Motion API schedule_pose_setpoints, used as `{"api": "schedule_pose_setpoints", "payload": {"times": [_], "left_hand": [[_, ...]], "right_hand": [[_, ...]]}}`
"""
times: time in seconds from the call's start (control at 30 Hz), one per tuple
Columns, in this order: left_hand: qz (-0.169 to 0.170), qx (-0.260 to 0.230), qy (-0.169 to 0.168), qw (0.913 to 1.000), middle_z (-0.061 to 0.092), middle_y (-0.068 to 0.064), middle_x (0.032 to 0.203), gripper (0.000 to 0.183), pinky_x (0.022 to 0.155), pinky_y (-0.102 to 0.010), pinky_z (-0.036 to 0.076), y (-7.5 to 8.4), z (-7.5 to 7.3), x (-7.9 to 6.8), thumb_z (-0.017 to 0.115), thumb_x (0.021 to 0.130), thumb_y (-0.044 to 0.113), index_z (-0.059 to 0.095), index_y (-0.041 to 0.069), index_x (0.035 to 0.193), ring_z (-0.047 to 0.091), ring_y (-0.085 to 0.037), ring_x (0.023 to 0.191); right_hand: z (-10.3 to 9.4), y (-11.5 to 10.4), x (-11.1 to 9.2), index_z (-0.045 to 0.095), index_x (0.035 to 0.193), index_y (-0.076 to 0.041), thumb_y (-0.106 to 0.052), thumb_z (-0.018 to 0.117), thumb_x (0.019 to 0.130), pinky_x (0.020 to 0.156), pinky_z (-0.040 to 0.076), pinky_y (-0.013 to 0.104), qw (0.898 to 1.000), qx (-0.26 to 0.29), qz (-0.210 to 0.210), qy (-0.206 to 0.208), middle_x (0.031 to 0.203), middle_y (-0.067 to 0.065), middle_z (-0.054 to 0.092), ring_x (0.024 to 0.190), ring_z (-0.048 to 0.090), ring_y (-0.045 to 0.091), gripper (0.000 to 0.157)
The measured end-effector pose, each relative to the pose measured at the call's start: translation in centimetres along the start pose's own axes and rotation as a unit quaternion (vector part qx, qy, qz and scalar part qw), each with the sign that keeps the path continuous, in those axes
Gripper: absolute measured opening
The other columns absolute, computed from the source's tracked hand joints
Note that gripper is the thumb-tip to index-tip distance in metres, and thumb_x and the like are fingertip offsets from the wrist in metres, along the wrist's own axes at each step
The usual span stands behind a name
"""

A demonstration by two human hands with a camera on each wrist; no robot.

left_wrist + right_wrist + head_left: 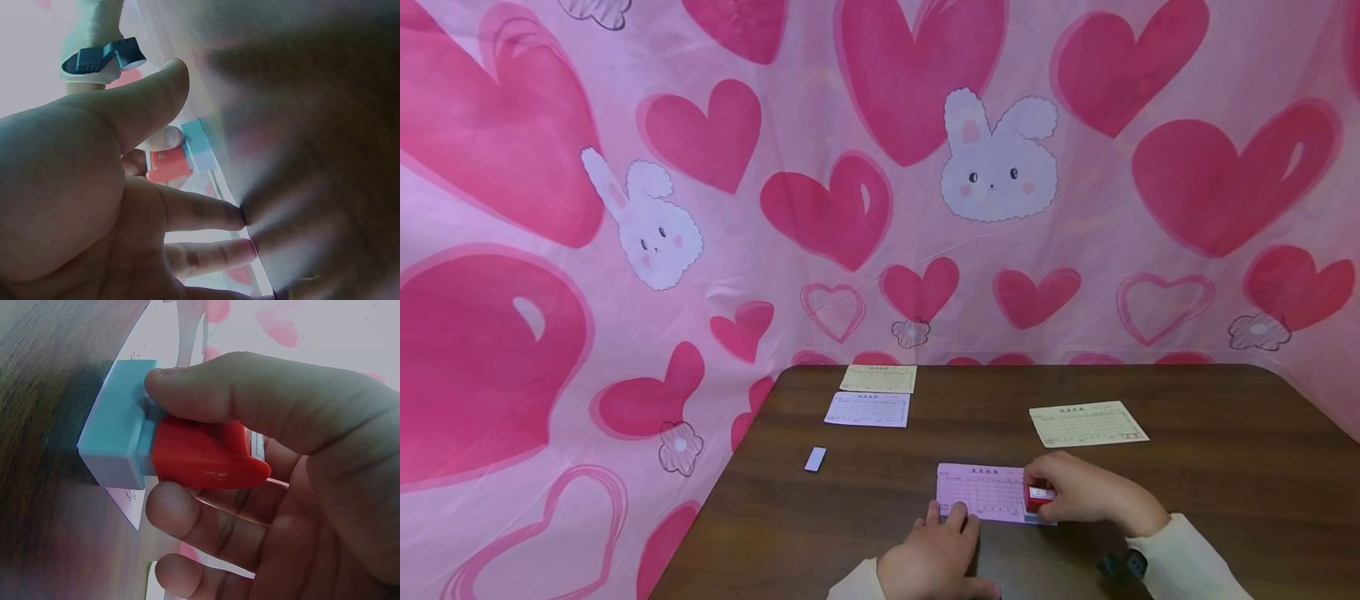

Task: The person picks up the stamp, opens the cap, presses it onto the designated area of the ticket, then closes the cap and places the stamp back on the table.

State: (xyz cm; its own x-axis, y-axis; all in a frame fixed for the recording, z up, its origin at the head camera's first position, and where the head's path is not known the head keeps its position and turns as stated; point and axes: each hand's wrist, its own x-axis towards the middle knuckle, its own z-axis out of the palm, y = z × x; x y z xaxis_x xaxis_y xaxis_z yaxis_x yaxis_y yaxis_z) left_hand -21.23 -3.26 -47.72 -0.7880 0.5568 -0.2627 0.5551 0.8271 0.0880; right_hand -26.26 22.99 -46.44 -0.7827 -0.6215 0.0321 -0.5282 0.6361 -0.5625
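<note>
My right hand point(1093, 492) pinches a red and light-blue self-inking stamp point(203, 453) between thumb and fingers. The stamp stands upright over the right end of a pink printed form point(977, 492), its pale-blue base point(115, 428) down on the paper. At the form's near left edge, the fingertips of my left hand point(934, 557) rest on the paper with the fingers extended. In the left wrist view its thumb sticks out, away from the form, and the stamp point(169, 165) shows beyond it. The stamp's printing face is hidden underneath.
A yellow form point(1086, 423) lies at the back right of the brown table point(760, 533). Another yellow form point(878, 379) and a white-lilac one point(868, 410) lie back left, with a small pale rectangular piece point(816, 459) nearer me. A heart-patterned curtain point(925, 242) hangs behind.
</note>
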Motion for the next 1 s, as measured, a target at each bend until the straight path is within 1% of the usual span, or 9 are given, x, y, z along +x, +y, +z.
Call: {"api": "schedule_pose_setpoints", "payload": {"times": [0.27,0.37,0.53,0.67,0.8,0.93,1.0], "left_hand": [[0.01,0.019,0.017,0.9996,0.055,0.002,0.138,0.084,0.099,-0.049,0.056,-0.03,0.01,-0.27,0.069,0.088,0.075,0.059,0.016,0.146,0.058,-0.039,0.132],[0.011,0.021,0.019,0.9995,0.055,0.002,0.137,0.083,0.099,-0.049,0.056,-0.03,-0.01,-0.35,0.068,0.088,0.074,0.059,0.016,0.146,0.058,-0.039,0.132],[0.009,0.026,0.023,0.9994,0.055,0.002,0.137,0.082,0.098,-0.05,0.056,0.01,0.05,-0.45,0.069,0.088,0.074,0.059,0.016,0.145,0.058,-0.04,0.132],[0.004,0.03,0.028,0.9992,0.055,0.002,0.138,0.082,0.096,-0.052,0.057,-0.01,0.11,-0.43,0.069,0.088,0.075,0.06,0.016,0.145,0.059,-0.041,0.131],[0.002,0.03,0.028,0.9992,0.056,0.001,0.136,0.082,0.096,-0.053,0.057,-0.01,0.14,-0.32,0.069,0.088,0.075,0.06,0.016,0.144,0.059,-0.04,0.131],[0.004,0.029,0.031,0.9991,0.056,0.001,0.134,0.082,0.096,-0.052,0.057,0.01,0.18,-0.33,0.069,0.087,0.075,0.06,0.016,0.144,0.06,-0.04,0.131],[0.006,0.031,0.035,0.9989,0.056,0.002,0.133,0.083,0.095,-0.051,0.057,0.02,0.18,-0.38,0.069,0.087,0.075,0.06,0.016,0.144,0.06,-0.04,0.13]], "right_hand": [[-0.21,-0.22,-0.01,0.074,0.098,-0.011,-0.013,0.086,0.079,0.063,0.044,0.025,1.0,0.003,0.003,-0.004,0.08,-0.014,0.058,0.072,0.049,0.004,0.023],[-0.25,-0.32,-0.02,0.074,0.098,-0.011,-0.013,0.086,0.079,0.063,0.044,0.025,1.0,0.007,0.007,-0.005,0.08,-0.014,0.058,0.072,0.049,0.004,0.022],[-0.27,-0.44,0.0,0.072,0.092,-0.015,-0.012,0.087,0.079,0.061,0.043,0.025,1.0,0.018,0.007,-0.004,0.077,-0.013,0.057,0.07,0.049,0.004,0.02],[-0.13,-0.28,0.16,0.072,0.086,-0.015,-0.01,0.087,0.077,0.059,0.042,0.025,1.0,0.024,-0.001,0.003,0.074,-0.013,0.055,0.067,0.048,0.003,0.019],[0.11,-0.17,0.28,0.072,0.081,-0.015,-0.007,0.088,0.075,0.057,0.04,0.024,1.0,0.02,-0.001,0.011,0.069,-0.014,0.054,0.064,0.045,0.002,0.019],[0.16,-0.41,0.26,0.074,0.079,-0.016,-0.008,0.09,0.075,0.055,0.039,0.025,1.0,0.01,0.007,0.012,0.066,-0.014,0.053,0.061,0.044,0.003,0.019],[0.15,-0.46,0.27,0.075,0.078,-0.017,-0.008,0.091,0.075,0.054,0.039,0.025,1.0,0.002,0.004,0.013,0.066,-0.014,0.054,0.06,0.044,0.003,0.018]]}}
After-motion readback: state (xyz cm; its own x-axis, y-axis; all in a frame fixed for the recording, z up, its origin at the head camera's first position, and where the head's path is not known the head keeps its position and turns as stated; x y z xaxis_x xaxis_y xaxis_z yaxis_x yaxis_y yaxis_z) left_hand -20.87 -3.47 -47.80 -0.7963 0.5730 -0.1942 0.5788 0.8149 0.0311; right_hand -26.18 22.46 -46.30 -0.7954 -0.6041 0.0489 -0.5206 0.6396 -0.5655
